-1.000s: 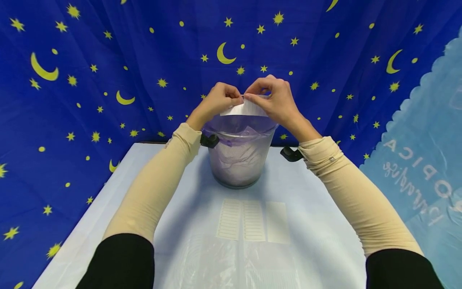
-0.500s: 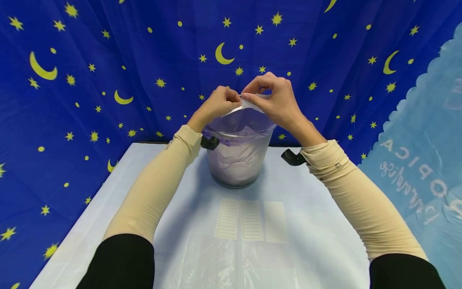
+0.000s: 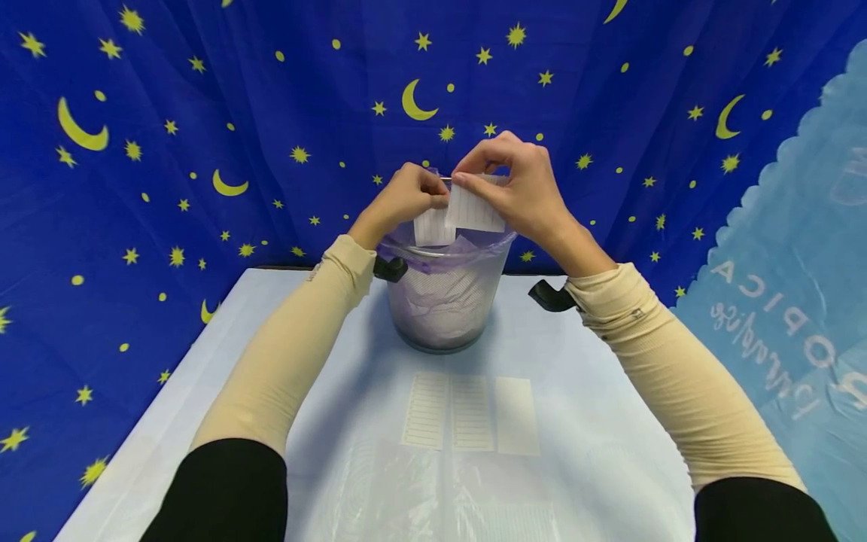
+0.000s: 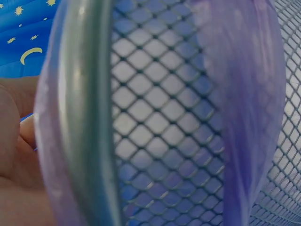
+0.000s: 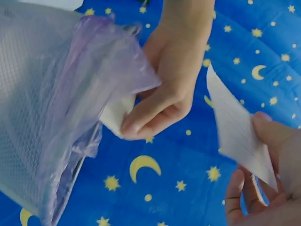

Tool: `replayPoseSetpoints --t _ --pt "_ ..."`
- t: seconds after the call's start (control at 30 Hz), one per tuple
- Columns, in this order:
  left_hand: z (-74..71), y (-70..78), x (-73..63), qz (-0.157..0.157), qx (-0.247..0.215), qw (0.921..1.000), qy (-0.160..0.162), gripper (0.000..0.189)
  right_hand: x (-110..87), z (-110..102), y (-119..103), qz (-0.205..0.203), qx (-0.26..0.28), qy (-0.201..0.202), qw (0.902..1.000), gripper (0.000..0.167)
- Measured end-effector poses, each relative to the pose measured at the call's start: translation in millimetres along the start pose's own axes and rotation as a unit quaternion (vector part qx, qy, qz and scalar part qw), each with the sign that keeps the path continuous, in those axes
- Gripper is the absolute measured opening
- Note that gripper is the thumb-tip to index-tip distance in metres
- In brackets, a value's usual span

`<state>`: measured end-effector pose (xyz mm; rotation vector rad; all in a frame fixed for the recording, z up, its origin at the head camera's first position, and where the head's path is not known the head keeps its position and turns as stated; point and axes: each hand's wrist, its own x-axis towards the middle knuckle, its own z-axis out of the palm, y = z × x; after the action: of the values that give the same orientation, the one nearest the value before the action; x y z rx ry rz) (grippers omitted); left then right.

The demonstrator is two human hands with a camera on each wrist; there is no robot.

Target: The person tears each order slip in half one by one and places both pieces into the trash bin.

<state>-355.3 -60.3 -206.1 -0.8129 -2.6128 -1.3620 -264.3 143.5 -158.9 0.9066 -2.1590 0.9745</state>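
Observation:
Over a wire mesh wastebasket [image 3: 443, 305], my left hand [image 3: 409, 192] pinches a small piece of lined paper [image 3: 433, 228] between thumb and fingers. My right hand [image 3: 518, 181] pinches a second, larger-looking lined piece [image 3: 476, 209]. In the right wrist view the pieces are apart: one piece [image 5: 237, 125] has a slightly ragged upper tip, while the other [image 5: 116, 117] is partly hidden by the liner. A purple bag liner [image 5: 108, 66] folds over the basket's rim. The left wrist view shows the metal rim [image 4: 87, 103] up close, with part of the left hand beyond it.
Two lined paper slips [image 3: 424, 410] and a blank-looking one [image 3: 516, 416] lie side by side before the basket. Clear plastic [image 3: 406, 489] lies nearer the front. A starry blue curtain [image 3: 352, 90] hangs behind, and a light blue cloth [image 3: 799, 301] at right.
The lined paper was one strip between both hands; now it is in two pieces, one per hand, hanging lower over the basket. The left hand has dropped slightly.

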Motion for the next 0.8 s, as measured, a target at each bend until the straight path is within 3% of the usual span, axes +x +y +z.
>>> replayPoseSetpoints --t 0.27,0.43,0.63,0.8 --pt "-8.9 4.6 -3.3 0.012 0.006 0.9995 0.029 0.012 7.6 -3 38 0.095 -0.072 0.003 0.9929 0.018" --pt "-17.6 5.3 -4.4 -0.003 0.016 0.9975 0.069 0.013 8.6 -9 55 0.149 -0.096 0.014 0.9841 0.022" --pt "-37.3 2.2 -5.8 -0.030 0.030 0.9907 0.129 0.018 9.2 -8 69 0.187 -0.106 0.015 0.9765 0.024" --pt "-44.1 -0.2 -8.7 -0.044 0.046 0.9874 0.145 0.018 7.0 -6 79 0.193 -0.110 0.017 0.9749 0.024"
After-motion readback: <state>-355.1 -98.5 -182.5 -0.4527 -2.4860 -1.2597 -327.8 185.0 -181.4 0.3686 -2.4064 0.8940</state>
